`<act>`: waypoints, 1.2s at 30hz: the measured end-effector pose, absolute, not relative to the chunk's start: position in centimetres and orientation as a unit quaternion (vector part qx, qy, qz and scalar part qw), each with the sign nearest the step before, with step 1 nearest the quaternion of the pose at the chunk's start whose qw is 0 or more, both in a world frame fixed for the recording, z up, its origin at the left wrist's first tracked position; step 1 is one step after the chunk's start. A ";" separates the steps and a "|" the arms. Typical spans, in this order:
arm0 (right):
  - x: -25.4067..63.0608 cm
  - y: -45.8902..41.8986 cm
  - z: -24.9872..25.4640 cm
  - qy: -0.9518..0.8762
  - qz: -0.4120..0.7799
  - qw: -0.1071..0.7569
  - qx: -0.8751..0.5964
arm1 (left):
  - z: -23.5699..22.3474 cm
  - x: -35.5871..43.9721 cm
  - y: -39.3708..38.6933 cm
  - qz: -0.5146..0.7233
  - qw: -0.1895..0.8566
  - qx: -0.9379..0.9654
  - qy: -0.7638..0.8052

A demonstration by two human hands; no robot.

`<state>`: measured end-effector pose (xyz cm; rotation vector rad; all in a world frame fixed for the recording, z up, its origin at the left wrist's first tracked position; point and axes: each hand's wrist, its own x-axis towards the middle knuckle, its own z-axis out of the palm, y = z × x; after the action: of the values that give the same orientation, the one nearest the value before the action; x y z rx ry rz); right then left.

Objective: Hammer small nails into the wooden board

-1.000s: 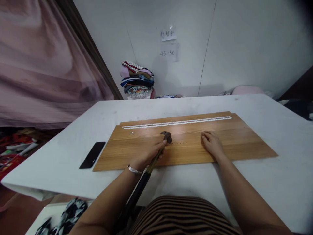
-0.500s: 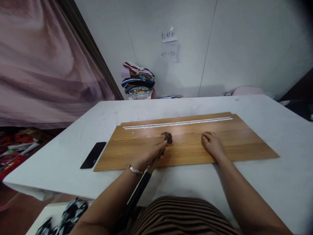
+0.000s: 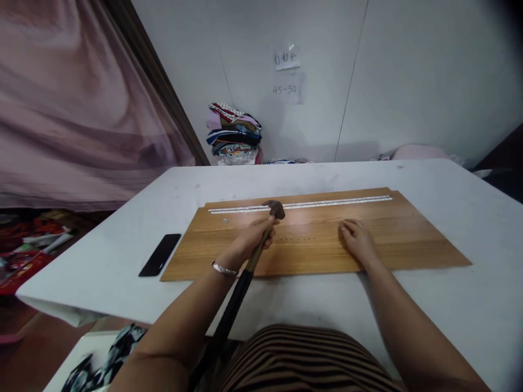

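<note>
A claw hammer [image 3: 255, 256] with a dark head and a black grip is in my left hand [image 3: 254, 237]. That hand is closed round the handle just below the head, and the long grip slopes back toward my body. Under both hands lies a wood-grain board [image 3: 310, 256]. A row of small dark spots [image 3: 297, 238] runs along it, right of the hammer. My right hand [image 3: 358, 238] rests on the board's right half with its fingers curled together; whether it holds anything is hidden. A few nails [image 3: 225, 220] lie at the board's left.
Two white measuring strips [image 3: 339, 202] run along the board's far edge. A black phone [image 3: 160, 255] lies left of the board on the white table [image 3: 118, 234]. Folded cloths [image 3: 235, 133] are stacked by the wall behind. A pink curtain [image 3: 81, 98] hangs at left.
My left hand has lifted the hammer up and away from the row of spots, its head now overlapping the strips in view. My right hand has stayed in place. The view has shifted slightly.
</note>
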<state>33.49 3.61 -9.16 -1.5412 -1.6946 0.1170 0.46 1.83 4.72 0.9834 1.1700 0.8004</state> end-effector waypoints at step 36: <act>22.4 -0.6 4.3 -0.428 0.769 0.398 -0.258 | 0.7 -2.6 4.4 0.383 0.444 0.548 0.597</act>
<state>22.36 -0.62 4.34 -0.6544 -1.0844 1.9476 -2.59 4.40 0.72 1.3577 1.4799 0.9491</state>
